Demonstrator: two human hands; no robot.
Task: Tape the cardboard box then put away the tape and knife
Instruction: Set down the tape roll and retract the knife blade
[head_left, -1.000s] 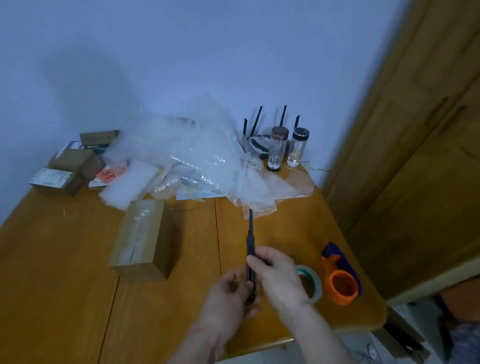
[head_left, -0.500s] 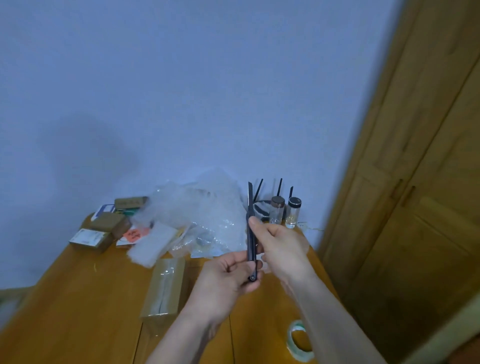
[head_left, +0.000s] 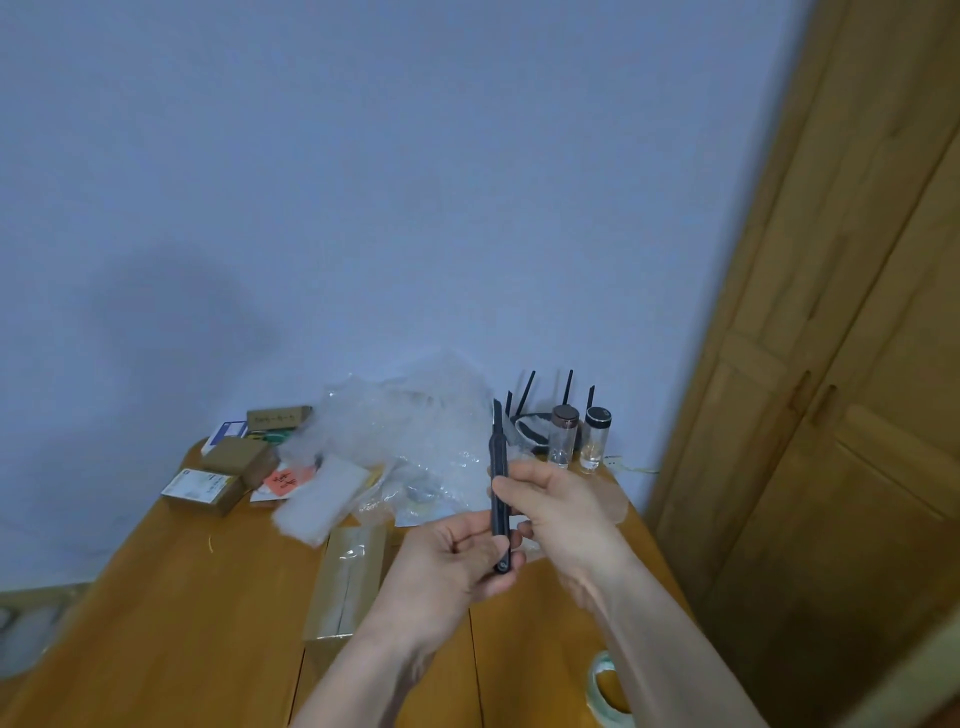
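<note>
Both hands hold a slim black utility knife (head_left: 499, 457) upright above the wooden table (head_left: 182, 623), blade tip up. My left hand (head_left: 457, 561) grips its lower end. My right hand (head_left: 558, 506) pinches the handle's middle. The taped cardboard box (head_left: 350, 577) lies on the table just left of my left forearm, its top glossy with clear tape. A roll of clear tape (head_left: 605, 686) lies at the bottom right, partly hidden behind my right forearm.
A heap of clear bubble wrap (head_left: 415, 441), a white foam pad (head_left: 322, 499) and small boxes (head_left: 223, 473) crowd the table's far end. Two glass jars (head_left: 579, 436) and a black router stand by the wall. A wooden wardrobe (head_left: 831, 364) rises on the right.
The view has tilted up from the table towards the wall. Both hands have lifted the knife up from near the table's front; the orange tape dispenser has left the view.
</note>
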